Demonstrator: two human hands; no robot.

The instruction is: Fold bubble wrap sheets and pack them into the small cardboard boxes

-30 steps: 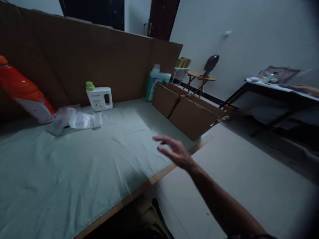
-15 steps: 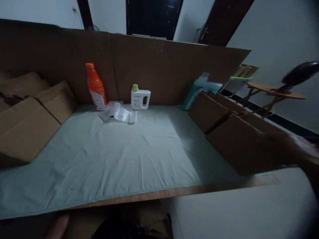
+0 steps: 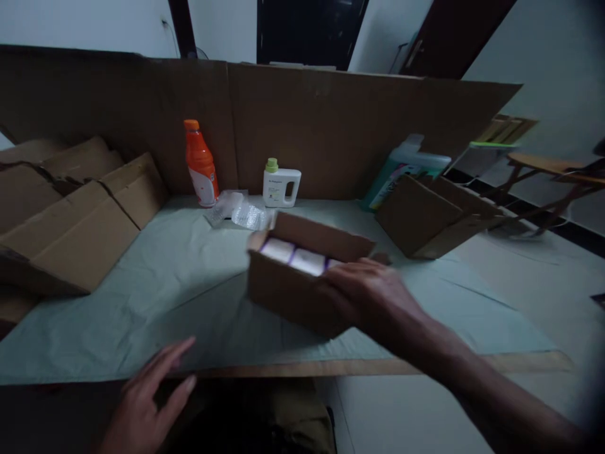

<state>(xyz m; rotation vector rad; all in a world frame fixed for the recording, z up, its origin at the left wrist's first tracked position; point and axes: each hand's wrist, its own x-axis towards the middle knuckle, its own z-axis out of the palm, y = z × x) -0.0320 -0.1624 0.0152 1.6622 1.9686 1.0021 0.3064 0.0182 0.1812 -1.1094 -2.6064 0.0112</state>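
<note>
My right hand [image 3: 366,290] grips the right end of an open cardboard box [image 3: 288,290] over the middle of the cloth. Inside the box stands a row of white packages with purple edges [image 3: 307,260]; what they are I cannot make out. The box and hand are slightly blurred. At the front edge of the table, lower left, is my left hand [image 3: 151,397], empty, with thumb and fingers apart. It touches neither the box nor any bottle.
A pale green cloth [image 3: 189,302] covers the table. Along the back cardboard wall [image 3: 302,126] stand an orange bottle [image 3: 202,167], a white jug [image 3: 280,188] and a teal bottle [image 3: 392,173]. Bubble wrap [image 3: 243,211] lies before them. Cardboard boxes flank both sides [image 3: 94,221], [image 3: 416,217].
My right hand has brought the cardboard box from the right side to the middle of the cloth. My left hand has risen from below the table's edge. The view has shifted slightly.
</note>
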